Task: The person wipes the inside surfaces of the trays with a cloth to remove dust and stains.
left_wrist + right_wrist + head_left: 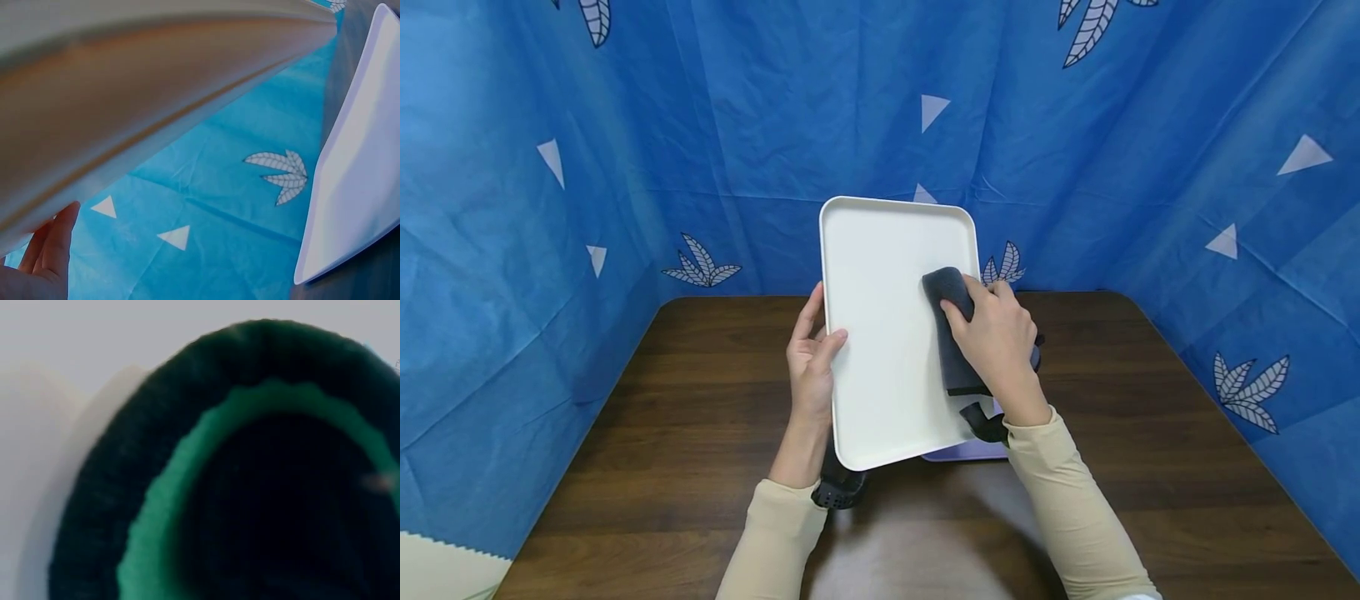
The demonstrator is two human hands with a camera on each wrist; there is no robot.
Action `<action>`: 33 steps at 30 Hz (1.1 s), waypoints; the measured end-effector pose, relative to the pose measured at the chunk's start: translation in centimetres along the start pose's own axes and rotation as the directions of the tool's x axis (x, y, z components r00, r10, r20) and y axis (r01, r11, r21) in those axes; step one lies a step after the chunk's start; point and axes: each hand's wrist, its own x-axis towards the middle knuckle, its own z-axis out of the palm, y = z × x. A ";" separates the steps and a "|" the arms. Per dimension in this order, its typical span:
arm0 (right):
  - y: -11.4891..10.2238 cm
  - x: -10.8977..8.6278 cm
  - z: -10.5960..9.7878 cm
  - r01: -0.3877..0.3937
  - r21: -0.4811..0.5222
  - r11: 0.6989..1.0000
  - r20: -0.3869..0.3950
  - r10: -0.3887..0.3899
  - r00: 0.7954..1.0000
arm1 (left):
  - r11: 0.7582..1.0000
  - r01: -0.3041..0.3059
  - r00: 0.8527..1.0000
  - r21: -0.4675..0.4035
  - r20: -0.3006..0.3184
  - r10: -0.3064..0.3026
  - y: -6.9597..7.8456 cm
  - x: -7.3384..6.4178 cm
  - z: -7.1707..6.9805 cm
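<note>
A white rectangular tray (883, 333) with a low rim is held up, tilted, above the table. My left hand (811, 371) grips its left edge, with the thumb over the rim and the fingers mostly hidden behind it. From below, the left wrist view catches the tray's blurred underside (156, 87) and a few fingers (59, 244) against it. My right hand (1002, 333) pinches a folded dark grey cloth (953, 354), which lies against the right part of the tray's face. Up close, in the right wrist view, the cloth (94, 506) curves in a loop with a green inner layer.
Partly hidden beyond the white tray, a purple tray (966, 452) lies on the brown wooden table (700, 417). Blue curtains (775, 125) with leaf and triangle prints hang round the back and sides. Dark straps circle both wrists.
</note>
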 end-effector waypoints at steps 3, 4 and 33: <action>-0.2 -0.1 0.1 -0.019 0.007 1.000 0.006 0.019 1.000 | 1.000 -0.002 1.000 0.007 0.002 0.002 0.0 0.0 0.0; -0.3 -0.1 0.2 -0.025 0.009 1.000 0.007 0.025 1.000 | 1.000 -0.004 1.000 0.009 0.002 0.004 0.0 0.0 0.0; -7.7 -1.8 0.6 0.278 0.004 0.960 -0.061 -0.278 0.959 | 1.000 0.011 1.000 0.001 -0.008 -0.011 -0.3 -0.1 0.3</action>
